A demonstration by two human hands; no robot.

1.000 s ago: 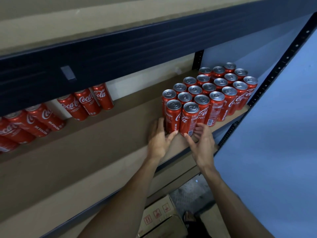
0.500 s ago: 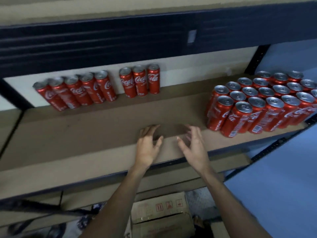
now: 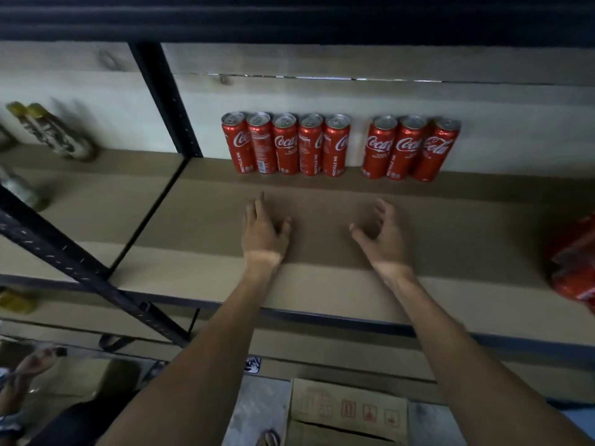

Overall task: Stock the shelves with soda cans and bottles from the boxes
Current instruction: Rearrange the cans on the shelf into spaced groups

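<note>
Both my hands reach over the brown shelf board (image 3: 450, 239), holding nothing. My left hand (image 3: 262, 235) has its fingers straight, pointing at the back wall. My right hand (image 3: 381, 236) has loosely curled fingers. Against the back wall stands a row of several red cola cans (image 3: 285, 144) and, after a small gap to the right, a group of three red cola cans (image 3: 410, 149). Both hands are a short way in front of these rows and touch neither. A blurred red block of cans (image 3: 576, 265) shows at the right edge.
A black shelf upright (image 3: 167, 101) divides this bay from the left bay, where blurred bottles (image 3: 48, 130) stand. A black diagonal post (image 3: 90, 272) crosses at lower left. A cardboard box (image 3: 347, 413) sits on the floor below. Another person's hand (image 3: 22, 371) is at lower left.
My view has swung left, away from the big block of cans. Both hands left those cans and moved left with it, now spread apart in front of the back rows.
</note>
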